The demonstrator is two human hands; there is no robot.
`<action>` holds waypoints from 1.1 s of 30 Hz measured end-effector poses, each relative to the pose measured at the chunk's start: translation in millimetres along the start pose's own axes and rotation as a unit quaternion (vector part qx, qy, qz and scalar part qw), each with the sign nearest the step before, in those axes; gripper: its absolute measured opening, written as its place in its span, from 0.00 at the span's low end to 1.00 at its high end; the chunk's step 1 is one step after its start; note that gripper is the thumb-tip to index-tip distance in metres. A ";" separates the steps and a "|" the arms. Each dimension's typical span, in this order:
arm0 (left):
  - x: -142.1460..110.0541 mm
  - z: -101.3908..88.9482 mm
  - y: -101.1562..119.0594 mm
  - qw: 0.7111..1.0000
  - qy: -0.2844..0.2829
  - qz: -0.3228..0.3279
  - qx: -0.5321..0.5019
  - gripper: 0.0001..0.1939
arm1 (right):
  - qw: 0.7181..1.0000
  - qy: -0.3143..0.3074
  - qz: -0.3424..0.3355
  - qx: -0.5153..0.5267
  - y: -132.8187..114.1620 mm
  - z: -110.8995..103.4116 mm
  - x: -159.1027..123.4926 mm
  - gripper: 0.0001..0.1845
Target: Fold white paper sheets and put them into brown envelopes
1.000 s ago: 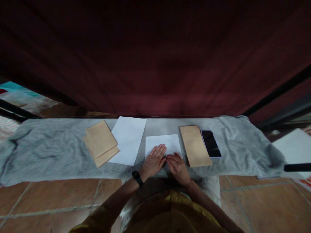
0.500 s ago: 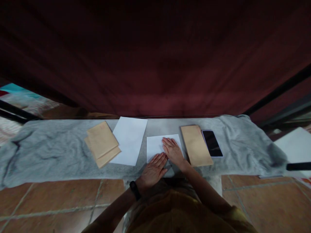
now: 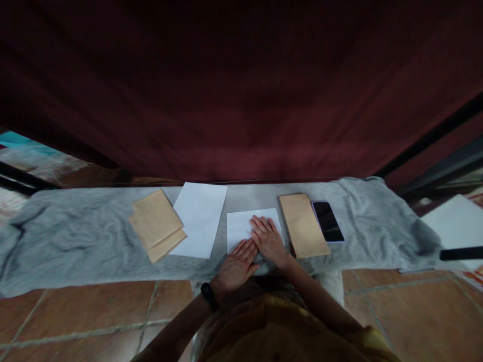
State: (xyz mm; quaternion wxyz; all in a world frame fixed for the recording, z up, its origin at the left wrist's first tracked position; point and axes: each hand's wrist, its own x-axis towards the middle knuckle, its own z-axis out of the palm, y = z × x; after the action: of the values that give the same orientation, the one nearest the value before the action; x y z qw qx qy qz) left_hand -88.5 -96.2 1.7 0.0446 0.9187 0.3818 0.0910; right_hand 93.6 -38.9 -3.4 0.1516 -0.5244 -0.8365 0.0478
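A folded sheet of white paper (image 3: 238, 223) lies in front of me on the grey cloth. My left hand (image 3: 236, 266), with a black band on its wrist, rests flat at the paper's near edge, fingers stretched out. Flat on the paper's right part is my right hand (image 3: 267, 239), its fingers extended and its fingertips pointing up and left. The two hands touch or nearly touch near the paper's lower middle. Neither hand grips anything. Part of the paper's near edge is hidden under them.
Left of the hands lies a larger white sheet (image 3: 204, 211), partly under two brown envelopes (image 3: 158, 216). To the right are a stack of brown envelopes (image 3: 303, 226) and a phone (image 3: 327, 221). A grey cloth (image 3: 94, 231) covers the surface; a dark red curtain (image 3: 256, 125) hangs behind.
My right hand has slid very slightly on the paper, and its fingers are a little differently spread. The whole view has shifted slightly. The paper and envelopes stay in place.
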 end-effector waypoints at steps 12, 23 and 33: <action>-21.1 4.7 5.7 0.986 0.067 -0.141 0.059 0.34 | 0.988 0.067 0.132 -0.043 5.0 6.0 -19.4 0.30; 50.7 7.4 16.1 0.969 0.094 -0.228 0.006 0.30 | 0.985 0.066 0.148 -0.061 4.1 11.0 -23.0 0.33; 70.3 19.8 -21.7 0.965 0.124 -0.229 0.007 0.31 | 0.983 0.103 0.149 -0.031 2.4 9.5 -20.3 0.31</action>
State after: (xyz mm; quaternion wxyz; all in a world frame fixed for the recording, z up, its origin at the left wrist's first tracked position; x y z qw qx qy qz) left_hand -50.9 -31.3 -11.6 0.0099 0.7885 0.5854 0.1887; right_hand 101.1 -55.2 -17.2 0.2122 -0.6493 -0.7302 -0.0101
